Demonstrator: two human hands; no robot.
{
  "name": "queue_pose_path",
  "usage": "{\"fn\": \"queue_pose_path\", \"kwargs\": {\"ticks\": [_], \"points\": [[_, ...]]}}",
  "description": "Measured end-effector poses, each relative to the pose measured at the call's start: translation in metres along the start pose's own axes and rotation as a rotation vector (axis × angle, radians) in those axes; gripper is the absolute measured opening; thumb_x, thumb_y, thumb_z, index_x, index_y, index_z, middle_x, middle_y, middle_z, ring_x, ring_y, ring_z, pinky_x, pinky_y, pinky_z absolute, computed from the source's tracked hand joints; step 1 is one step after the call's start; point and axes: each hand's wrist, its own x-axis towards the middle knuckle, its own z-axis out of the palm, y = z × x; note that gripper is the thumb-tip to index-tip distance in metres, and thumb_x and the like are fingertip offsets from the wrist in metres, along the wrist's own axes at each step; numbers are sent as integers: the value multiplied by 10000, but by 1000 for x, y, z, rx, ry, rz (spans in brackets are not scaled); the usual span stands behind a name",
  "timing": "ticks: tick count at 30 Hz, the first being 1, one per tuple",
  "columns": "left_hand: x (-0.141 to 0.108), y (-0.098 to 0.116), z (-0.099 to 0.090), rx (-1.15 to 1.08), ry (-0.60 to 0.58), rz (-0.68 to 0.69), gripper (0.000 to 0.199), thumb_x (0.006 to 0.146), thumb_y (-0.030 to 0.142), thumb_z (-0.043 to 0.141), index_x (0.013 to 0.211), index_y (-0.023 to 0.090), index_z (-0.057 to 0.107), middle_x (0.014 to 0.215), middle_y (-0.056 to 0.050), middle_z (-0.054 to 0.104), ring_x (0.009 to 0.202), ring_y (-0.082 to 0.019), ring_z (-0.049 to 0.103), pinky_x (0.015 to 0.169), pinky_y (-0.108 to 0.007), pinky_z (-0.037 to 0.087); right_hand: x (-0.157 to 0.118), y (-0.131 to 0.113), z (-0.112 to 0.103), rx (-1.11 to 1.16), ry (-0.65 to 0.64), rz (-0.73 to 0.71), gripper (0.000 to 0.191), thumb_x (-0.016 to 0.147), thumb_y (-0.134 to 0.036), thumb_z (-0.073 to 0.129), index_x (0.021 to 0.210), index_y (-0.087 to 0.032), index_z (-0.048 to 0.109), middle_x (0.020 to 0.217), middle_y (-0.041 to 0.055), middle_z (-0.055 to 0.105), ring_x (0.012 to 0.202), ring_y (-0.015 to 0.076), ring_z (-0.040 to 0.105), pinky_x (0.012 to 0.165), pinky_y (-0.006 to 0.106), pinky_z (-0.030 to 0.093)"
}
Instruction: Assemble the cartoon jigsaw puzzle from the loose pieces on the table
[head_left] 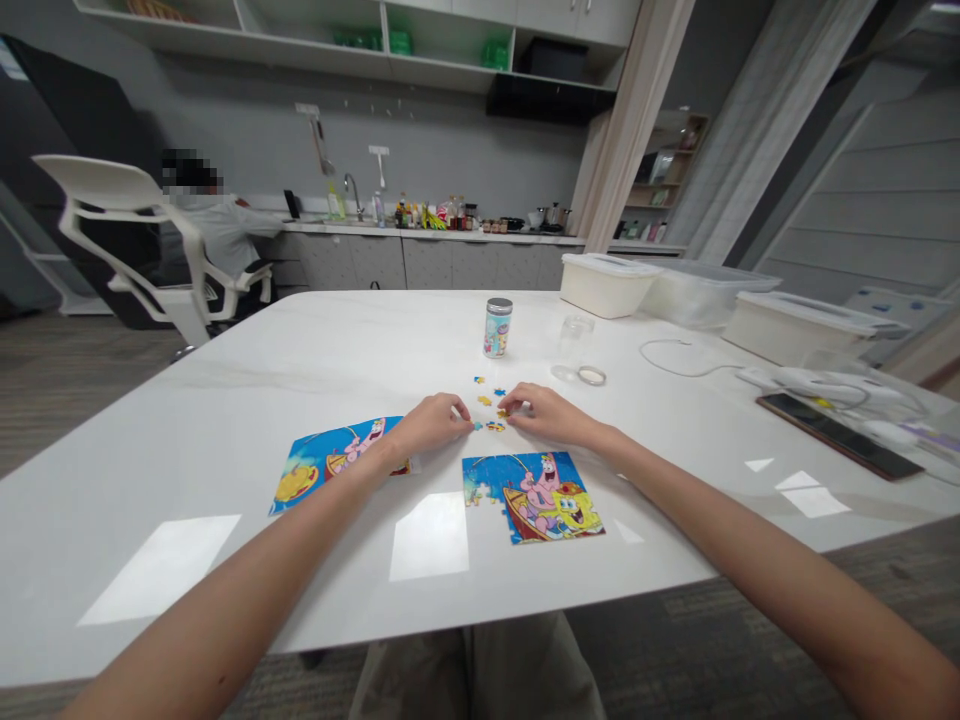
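My left hand [433,424] is closed in a pinch at the table, with a light-blue puzzle piece [478,426] at its fingertips. Opposite it, my right hand [546,413] pinches a yellowish puzzle piece [502,412]. Several loose pieces lie between and beyond the hands, among them a yellow piece [485,400] and a blue piece [499,392]. Nearer to me sits a partly assembled cartoon jigsaw puzzle [551,490], its lower-left corner open. A picture sheet [300,478] with the same cartoon scene lies partly under my left forearm.
A printed can [496,330] with a metal lid stands behind the pieces. To its right are a clear jar [576,338] and a ring-shaped lid [592,376]. Storage boxes [607,285], cables and a phone [836,432] occupy the right side. A person [225,235] sits at the back left.
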Motion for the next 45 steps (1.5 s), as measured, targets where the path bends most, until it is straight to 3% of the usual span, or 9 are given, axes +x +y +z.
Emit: {"fn": "queue_pose_path", "kwargs": {"ticks": [9,17,24,29,36,41,45], "points": [[-1,0,2,-6,16,-8,182,761,324,576,874,184,603,635,5,633,598,-153,566,573,-245,379,0,3,3,0,-6,-124,163,829,-179,602,981,-206,654,1026,59,643,986,188,583,902,370,443],[-2,2,3,11,59,-15,244,783,289,546,991,174,602,685,-11,642,654,-167,591,591,-248,395,1,0,5,42,-6,-20,174,811,-117,584,951,-183,660,917,53,614,774,144,601,712,277,479],[-4,2,1,21,56,36,155,776,210,536,869,200,659,724,-19,663,704,-166,614,635,-245,406,1,2,7,47,35,-45,239,793,-33,526,925,-186,652,918,56,607,805,157,599,754,304,488],[-4,3,2,33,56,22,133,758,291,578,820,190,640,705,-24,670,696,-178,621,620,-251,414,1,3,8,25,60,-38,379,702,75,464,911,-180,652,909,49,609,829,161,598,775,303,483],[-1,-1,6,77,69,20,153,771,315,559,830,191,625,712,-32,682,707,-188,631,634,-262,421,2,9,9,-21,121,40,344,708,51,475,905,-172,649,919,50,597,800,155,602,787,312,479],[-1,-3,6,118,84,41,201,822,265,485,941,180,622,698,-29,678,721,-188,635,661,-264,424,3,20,9,-51,188,91,283,781,-50,494,996,-178,628,1035,77,625,992,208,590,917,390,443],[-2,-4,6,162,79,89,206,843,210,452,965,186,616,721,-36,680,756,-195,631,703,-274,408,2,23,16,-54,141,66,298,867,-140,469,1132,-181,601,1238,100,594,1179,224,522,1026,409,377]]}}
